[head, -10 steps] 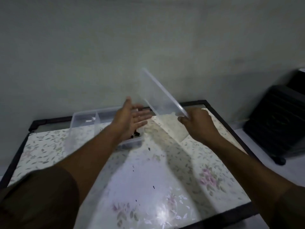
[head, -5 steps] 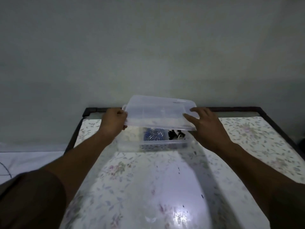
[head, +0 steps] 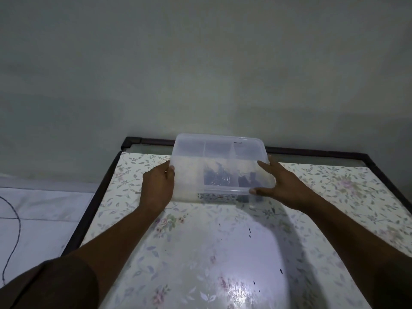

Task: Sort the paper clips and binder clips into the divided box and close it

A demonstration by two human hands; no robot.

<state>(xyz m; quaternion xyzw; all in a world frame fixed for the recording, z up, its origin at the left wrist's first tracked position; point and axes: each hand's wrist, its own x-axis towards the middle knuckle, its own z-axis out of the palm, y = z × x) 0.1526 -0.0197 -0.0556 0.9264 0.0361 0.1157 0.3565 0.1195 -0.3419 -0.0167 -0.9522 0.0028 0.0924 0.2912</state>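
The clear divided box point(head: 189, 196) stands at the far middle of the table, with its translucent lid point(head: 189, 168) lying on top of it. Through the lid I see bluish paper clips point(head: 217, 178) in the middle compartment and dark binder clips point(head: 247, 181) in the right one. My left hand point(head: 158, 188) grips the lid's left edge. My right hand point(head: 283, 186) holds the lid's right front corner, thumb on the front edge and fingers along the side.
The table point(head: 200, 253) has a floral plastic cover and a dark frame point(head: 93, 197). A few tiny dark specks point(head: 249, 233) lie on the cover. A grey wall rises right behind the box. White bedding with a black cable point(head: 15, 237) lies to the left.
The lid has come down from a tilted position in my right hand to lie flat on the box, with both hands now at its sides. The view has shifted left.
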